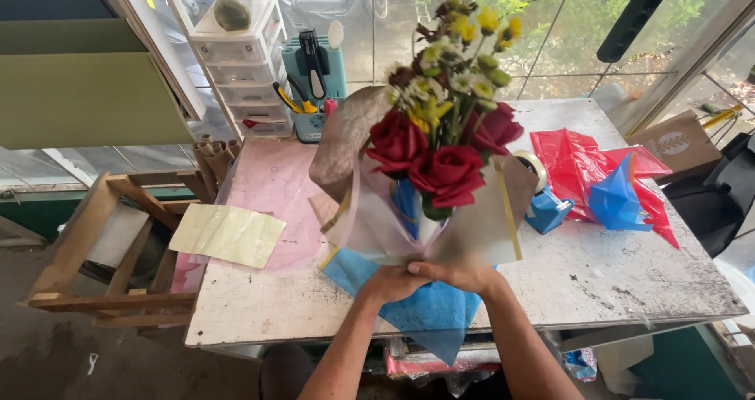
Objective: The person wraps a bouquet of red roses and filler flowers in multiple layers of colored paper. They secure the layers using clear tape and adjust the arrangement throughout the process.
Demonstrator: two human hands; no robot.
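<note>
Left hand [391, 282] and right hand [458, 275] both gripping rose bouquet [440, 152] base; tape dispenser [546, 208] just right, red plastic sheet [578, 164] farther right.

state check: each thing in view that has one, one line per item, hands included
bouquet: upright, partly wrapped, gripped at its base
wrapping paper: folded loosely round the flowers, top open
left hand: closed on the bouquet base
right hand: closed on the bouquet base
blue sheet: flat, hanging over the table edge
tape dispenser: on the table, untouched
</note>
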